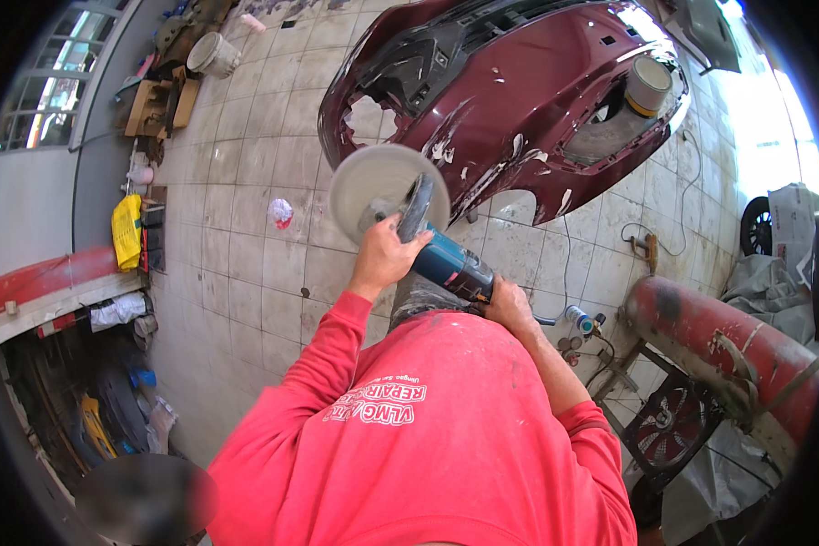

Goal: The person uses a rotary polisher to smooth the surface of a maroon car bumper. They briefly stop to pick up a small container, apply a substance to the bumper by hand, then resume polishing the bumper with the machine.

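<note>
Both my hands are on a teal and black polisher [455, 262] in front of my body. My left hand [384, 259] is wrapped round the dark front handle, close behind the pad. At the rear of the body, my right hand [510, 305] grips the tool near its cord end. The wide, pale round pad [350, 196] faces up and away, its surface smooth or blurred; I cannot tell if it spins. Beyond it lies a maroon car bumper [519, 118] with whitish smears, and the pad overlaps its near left edge in view. Contact cannot be made out.
A tin [648, 86] stands on the bumper's right part. Cords cross the tiled floor [264, 264]. To the right lie a red tank [719, 346], a fan [672, 419] and a blue-white can [578, 318]. A white bucket [214, 55] and yellow bag [127, 232] are at left.
</note>
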Demonstrator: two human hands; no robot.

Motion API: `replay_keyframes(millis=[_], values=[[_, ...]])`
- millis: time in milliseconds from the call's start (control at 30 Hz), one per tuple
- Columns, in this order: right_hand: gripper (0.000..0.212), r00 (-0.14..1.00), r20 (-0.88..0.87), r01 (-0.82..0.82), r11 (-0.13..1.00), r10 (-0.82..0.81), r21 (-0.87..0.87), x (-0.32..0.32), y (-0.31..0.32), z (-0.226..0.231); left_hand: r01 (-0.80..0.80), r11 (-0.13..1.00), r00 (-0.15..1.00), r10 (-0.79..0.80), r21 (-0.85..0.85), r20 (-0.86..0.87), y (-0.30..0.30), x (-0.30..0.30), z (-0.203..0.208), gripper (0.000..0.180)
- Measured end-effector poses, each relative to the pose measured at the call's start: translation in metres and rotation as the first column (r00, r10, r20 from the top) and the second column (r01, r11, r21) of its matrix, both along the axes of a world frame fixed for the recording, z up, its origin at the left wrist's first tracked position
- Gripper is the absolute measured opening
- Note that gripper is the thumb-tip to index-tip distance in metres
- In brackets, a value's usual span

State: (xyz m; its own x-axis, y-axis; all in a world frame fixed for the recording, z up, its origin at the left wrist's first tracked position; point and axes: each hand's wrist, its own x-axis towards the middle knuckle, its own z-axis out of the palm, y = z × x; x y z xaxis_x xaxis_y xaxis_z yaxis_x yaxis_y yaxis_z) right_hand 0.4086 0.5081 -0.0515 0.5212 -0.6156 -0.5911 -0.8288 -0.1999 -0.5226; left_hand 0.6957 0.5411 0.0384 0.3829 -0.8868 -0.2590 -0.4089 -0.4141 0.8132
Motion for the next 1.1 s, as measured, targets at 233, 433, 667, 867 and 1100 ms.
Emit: replay_keyframes(millis=[233, 433, 667, 867, 1100], values=[[0.041, 0.982, 0.118, 0.154, 0.985, -0.145, -0.074, 0.011, -0.034, 0.020, 0.176, 0.984, 0.979, -0.176, 0.004, 0.102, -0.078, 0.002, 0.042, 0.050], [0.044, 0.995, -0.006, 0.099, 0.993, -0.099, -0.070, 0.008, -0.028, -0.005, 0.161, 0.986, 0.981, -0.164, 0.037, 0.103, -0.065, 0.003, 0.032, 0.048], [0.042, 0.999, 0.032, -0.046, 0.997, 0.044, 0.069, 0.012, 0.004, -0.024, 0.044, 0.971, 0.991, -0.073, 0.234, 0.116, -0.007, 0.003, 0.002, 0.042], [0.039, 0.995, 0.102, -0.025, 0.989, 0.010, 0.148, 0.001, 0.004, -0.030, 0.116, 0.944, 0.989, -0.138, 0.308, 0.053, -0.017, -0.004, 0.006, 0.059], [0.034, 0.986, 0.018, 0.164, 0.982, -0.167, 0.094, 0.009, -0.031, 0.022, 0.281, 0.947, 0.937, -0.306, 0.154, 0.167, -0.097, -0.020, 0.049, 0.049]])
